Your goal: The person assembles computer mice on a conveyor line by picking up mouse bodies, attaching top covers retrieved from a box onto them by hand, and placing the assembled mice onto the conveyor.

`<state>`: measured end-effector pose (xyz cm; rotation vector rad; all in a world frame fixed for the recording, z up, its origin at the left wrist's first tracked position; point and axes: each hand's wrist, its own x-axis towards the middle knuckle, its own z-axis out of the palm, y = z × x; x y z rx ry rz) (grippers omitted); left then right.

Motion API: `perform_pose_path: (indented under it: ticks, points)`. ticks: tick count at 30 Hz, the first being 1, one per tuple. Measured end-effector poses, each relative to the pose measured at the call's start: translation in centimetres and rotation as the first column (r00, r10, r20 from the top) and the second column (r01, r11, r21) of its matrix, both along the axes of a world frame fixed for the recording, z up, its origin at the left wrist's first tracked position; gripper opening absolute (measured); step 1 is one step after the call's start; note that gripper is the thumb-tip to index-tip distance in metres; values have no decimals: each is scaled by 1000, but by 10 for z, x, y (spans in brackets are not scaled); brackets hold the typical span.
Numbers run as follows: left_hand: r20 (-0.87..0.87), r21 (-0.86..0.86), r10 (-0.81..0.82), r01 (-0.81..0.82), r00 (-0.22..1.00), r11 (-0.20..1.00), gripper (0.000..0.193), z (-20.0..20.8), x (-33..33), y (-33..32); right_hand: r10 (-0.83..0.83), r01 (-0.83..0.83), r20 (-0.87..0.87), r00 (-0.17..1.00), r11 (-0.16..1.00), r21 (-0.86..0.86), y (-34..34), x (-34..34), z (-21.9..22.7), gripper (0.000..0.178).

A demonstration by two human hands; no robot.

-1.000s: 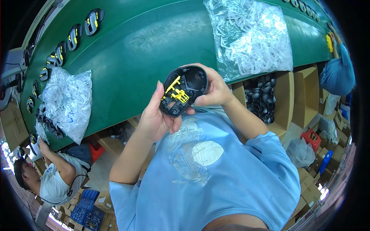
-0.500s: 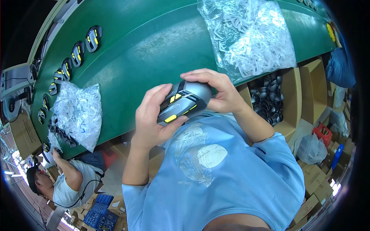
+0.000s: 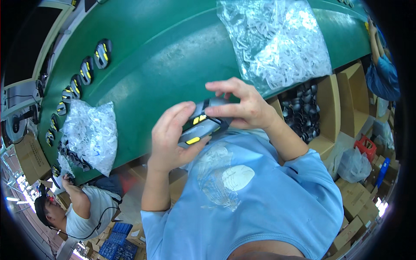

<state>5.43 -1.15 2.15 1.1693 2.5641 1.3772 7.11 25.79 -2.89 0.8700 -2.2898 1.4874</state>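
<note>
In front of my chest, just over the near edge of the green work surface, I hold a grey and black computer mouse point(image 3: 207, 126) with yellow accents. My left hand point(image 3: 168, 135) is closed round its left end, the thumb along the near side and the fingers on the far side. At the other end, my right hand point(image 3: 249, 105) grips the mouse. One finger lies across its top, while another stretches out above it. These fingers hide part of the mouse's rounded back.
A clear bag of translucent plastic parts point(image 3: 281, 47) lies ahead right; a smaller bag point(image 3: 93, 134) lies left. Several similar mice point(image 3: 86, 70) line the left side of the green surface point(image 3: 160, 65). Right of me, a carton point(image 3: 328, 112) holds dark curved parts. Co-workers are at both sides.
My right hand has shifted over the mouse, with one finger lifted and another laid across the top. The mouse has tilted slightly. A co-worker's arm has appeared at the far right.
</note>
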Motion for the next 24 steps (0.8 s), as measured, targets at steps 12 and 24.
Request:
perform_pose_path:
  ticks: [12, 24]
  points:
    - [256, -9, 116, -117, 960, 993, 60, -2, -64, -2, -296, 333, 275, 915, 937, -102, 7, 0, -10, 50]
    - [-510, -507, 704, -834, 495, 219, 105, -79, -276, -160, -392, 387, 36, 919, 916, 104, 101, 27, 30, 22]
